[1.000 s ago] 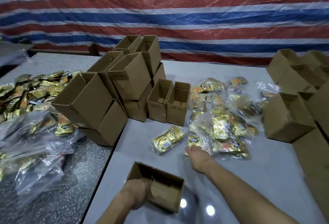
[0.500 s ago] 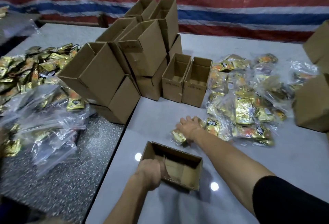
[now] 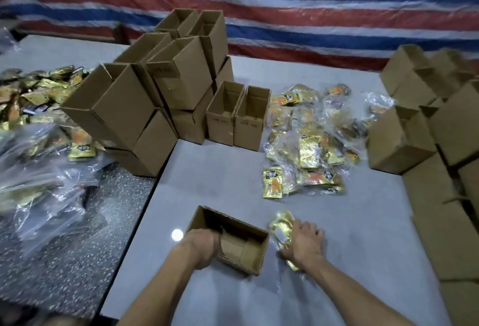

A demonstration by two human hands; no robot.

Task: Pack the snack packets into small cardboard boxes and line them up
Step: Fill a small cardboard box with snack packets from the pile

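An open small cardboard box [image 3: 241,227] lies tilted on the grey table near me, with nothing inside. My left hand [image 3: 201,246] grips its near left rim. Just right of the box, my right hand [image 3: 303,244] holds a clear bag of gold snack packets [image 3: 281,224] against the table. Farther back lies a loose pile of gold and orange snack packets [image 3: 308,141] in clear bags. Two open boxes [image 3: 237,113] stand upright side by side behind the bare middle of the table.
A leaning stack of open cardboard boxes [image 3: 155,92] fills the back left. More boxes [image 3: 425,123] crowd the right edge. On a speckled table [image 3: 64,248] at left lie clear bags and further gold packets [image 3: 39,108]. A striped tarp hangs behind.
My right hand took the bag of packets from beside the pile and drew it toward me, next to the box. My left hand kept its hold on the box.
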